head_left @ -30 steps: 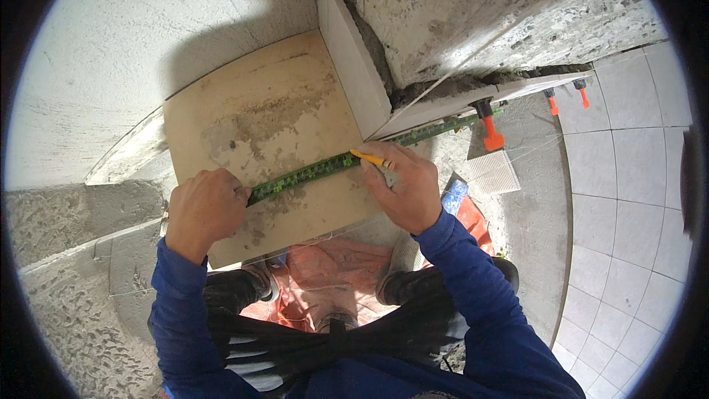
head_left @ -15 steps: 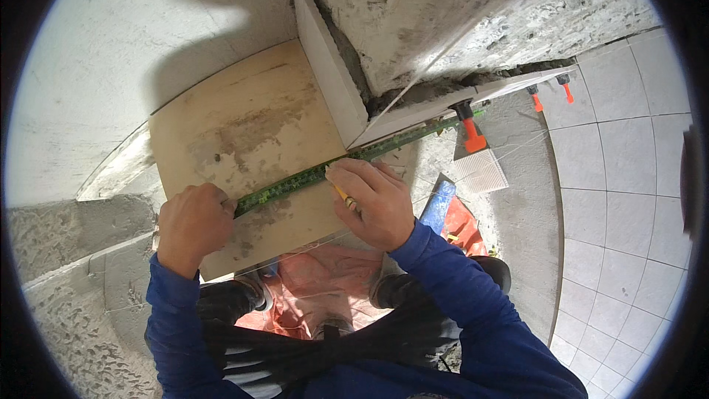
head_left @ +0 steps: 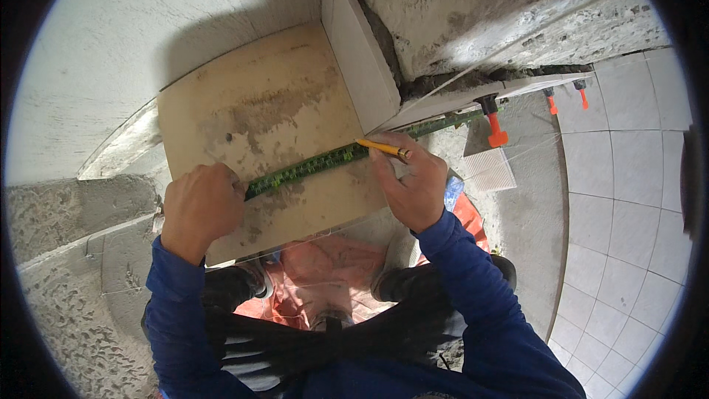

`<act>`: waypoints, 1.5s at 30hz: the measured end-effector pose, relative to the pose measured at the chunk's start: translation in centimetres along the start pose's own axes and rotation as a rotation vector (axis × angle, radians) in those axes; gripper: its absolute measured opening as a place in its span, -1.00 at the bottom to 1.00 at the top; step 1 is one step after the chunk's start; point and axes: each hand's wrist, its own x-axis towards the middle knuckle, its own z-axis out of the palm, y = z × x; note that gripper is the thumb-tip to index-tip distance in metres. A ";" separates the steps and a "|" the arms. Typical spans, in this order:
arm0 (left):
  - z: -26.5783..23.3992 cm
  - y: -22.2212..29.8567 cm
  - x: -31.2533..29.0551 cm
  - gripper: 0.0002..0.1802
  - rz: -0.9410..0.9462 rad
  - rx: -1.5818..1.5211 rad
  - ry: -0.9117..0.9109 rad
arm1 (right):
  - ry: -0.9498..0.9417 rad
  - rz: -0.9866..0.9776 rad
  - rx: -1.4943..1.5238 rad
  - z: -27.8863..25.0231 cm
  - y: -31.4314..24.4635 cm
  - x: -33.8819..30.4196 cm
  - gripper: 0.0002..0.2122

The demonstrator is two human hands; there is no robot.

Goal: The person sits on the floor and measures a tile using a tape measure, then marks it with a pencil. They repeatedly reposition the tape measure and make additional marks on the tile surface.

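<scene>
Watching through the head camera, I have the left hand point(head_left: 201, 208) clamped on the near-left end of a green strip point(head_left: 303, 168); fingers curled over, exact grip hidden by the knuckles. The strip lies slantwise across the beige board point(head_left: 284, 92), passes by the right hand point(head_left: 413, 188) and runs on beyond it, along the foot of the white tile point(head_left: 437, 108). My reading: pinning that end keeps the strip from sliding while the other hand is busy. The right hand is closed on a yellow pencil point(head_left: 388, 151), tip angled left at the strip's upper edge, near the tile corner; held slantwise, I judge, so the point is exposed. Can't tell whether it touches. An orange-and-black clip point(head_left: 494, 124) grips the tile edge, probably to hold neighbours flush. Writing: the strip carries patterned marks, too fine for me to read; I can make out no brand or label elsewhere.
</scene>
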 end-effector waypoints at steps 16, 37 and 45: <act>-0.4 0.3 0.4 -0.73 -0.021 0.023 -0.044 | -0.082 -0.110 -0.056 0.0 0.0 0.5 -0.80; -0.8 0.4 0.4 -0.72 0.019 0.023 -0.046 | -0.091 -0.076 -0.112 0.2 0.0 0.6 -0.77; -0.5 0.6 0.5 -0.75 -0.010 0.040 -0.026 | -0.096 -0.117 -0.128 0.1 -0.1 0.8 -0.80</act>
